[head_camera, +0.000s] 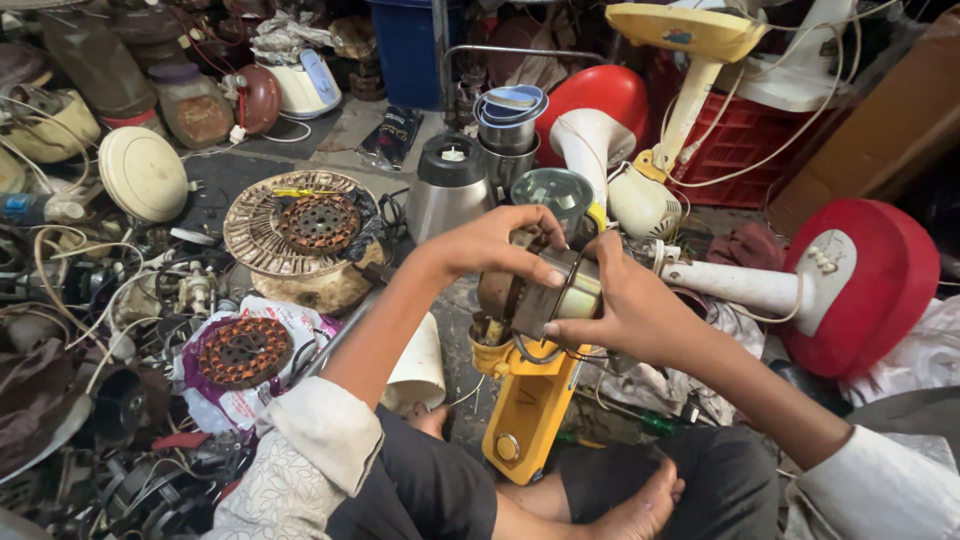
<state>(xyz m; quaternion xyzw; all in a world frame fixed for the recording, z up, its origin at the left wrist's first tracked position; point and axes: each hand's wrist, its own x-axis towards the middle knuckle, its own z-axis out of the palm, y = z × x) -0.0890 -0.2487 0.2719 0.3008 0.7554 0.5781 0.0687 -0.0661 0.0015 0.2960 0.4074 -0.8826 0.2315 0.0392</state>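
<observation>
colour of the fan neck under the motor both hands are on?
Yellow neck, below the grey metal motor held by left hand and right hand. Head view.

A dark printed pouch (392, 135) lies on the floor behind.

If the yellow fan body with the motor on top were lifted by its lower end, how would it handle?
Probably top-heavy: the metal motor sits atop the yellow fan body, so it may tip. Likely rigid plastic, not floppy. Both the left hand and the right hand steady the motor.
</observation>
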